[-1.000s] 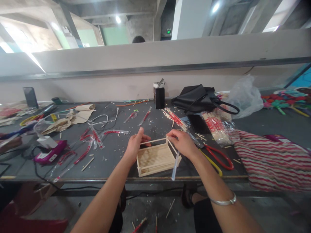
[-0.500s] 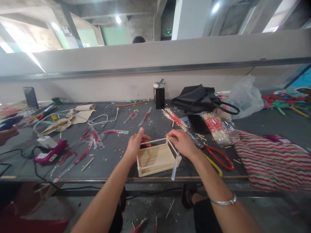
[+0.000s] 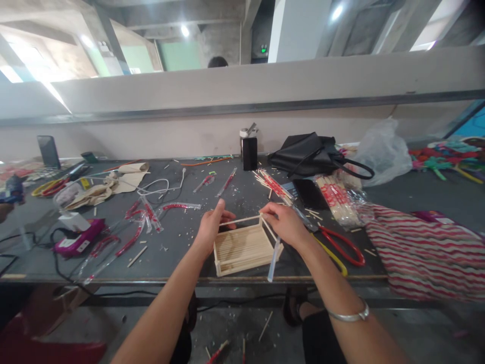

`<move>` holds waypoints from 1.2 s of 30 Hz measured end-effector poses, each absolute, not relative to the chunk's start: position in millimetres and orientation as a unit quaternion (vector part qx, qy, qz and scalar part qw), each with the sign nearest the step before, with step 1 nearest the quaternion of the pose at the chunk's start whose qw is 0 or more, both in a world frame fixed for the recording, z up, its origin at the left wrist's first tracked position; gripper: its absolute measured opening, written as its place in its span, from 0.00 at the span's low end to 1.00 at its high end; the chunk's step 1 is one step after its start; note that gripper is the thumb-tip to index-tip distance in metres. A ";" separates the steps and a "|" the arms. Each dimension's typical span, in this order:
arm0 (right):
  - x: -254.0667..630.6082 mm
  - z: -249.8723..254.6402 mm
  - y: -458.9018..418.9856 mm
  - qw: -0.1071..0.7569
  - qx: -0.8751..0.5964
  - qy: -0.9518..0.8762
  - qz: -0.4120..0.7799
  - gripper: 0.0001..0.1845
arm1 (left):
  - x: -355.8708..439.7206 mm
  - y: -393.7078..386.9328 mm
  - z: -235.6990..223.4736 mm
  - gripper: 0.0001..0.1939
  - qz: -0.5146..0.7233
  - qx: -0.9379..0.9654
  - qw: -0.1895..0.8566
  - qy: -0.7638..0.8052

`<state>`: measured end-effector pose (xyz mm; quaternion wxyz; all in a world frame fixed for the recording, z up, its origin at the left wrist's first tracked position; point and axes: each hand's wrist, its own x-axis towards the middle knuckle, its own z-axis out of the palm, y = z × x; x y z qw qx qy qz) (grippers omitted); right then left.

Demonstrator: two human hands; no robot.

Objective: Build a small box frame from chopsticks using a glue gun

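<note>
- Co-worker's hand (image 3: pixel 4 212), with blue tool (image 3: pixel 14 189), has shifted left.
- Stick tray (image 3: pixel 244 247): near table (image 3: pixel 178 260) front edge; long axis left-right, right end slightly farther away, open side up.
- Left hand (image 3: pixel 209 230): curled around far-left corner.
- Right hand (image 3: pixel 283 221): fingertips pinched on far-right corner.

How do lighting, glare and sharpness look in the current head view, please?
Head view: a ceiling light and the upper left glare white; head view: the wooden-stick tray is fairly evenly lit, fine detail soft; head view: the blue tool at the left edge is blurred; head view: the striped cloth looks stretched rightward.
</note>
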<state>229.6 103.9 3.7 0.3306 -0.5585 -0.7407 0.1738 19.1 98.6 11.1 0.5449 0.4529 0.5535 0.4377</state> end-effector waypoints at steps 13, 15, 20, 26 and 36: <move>229.3 4.2 104.6 0.329 -0.557 -0.743 0.173 0.06 | 19.4 98.7 11.6 0.31 0.440 0.468 0.530 0.553; 229.3 4.2 104.5 0.329 -0.557 -0.743 0.174 0.06 | 19.3 98.7 11.7 0.31 0.439 0.468 0.531 0.553; 229.7 3.5 104.5 0.331 -0.557 -0.742 0.173 0.06 | 18.3 99.5 10.0 0.31 0.436 0.463 0.537 0.555; 229.2 3.6 104.1 0.331 -0.556 -0.743 0.173 0.06 | 18.5 99.5 9.8 0.31 0.437 0.456 0.546 0.551; 229.7 3.6 103.4 0.332 -0.556 -0.742 0.172 0.06 | 18.8 99.4 11.2 0.31 0.435 0.465 0.537 0.554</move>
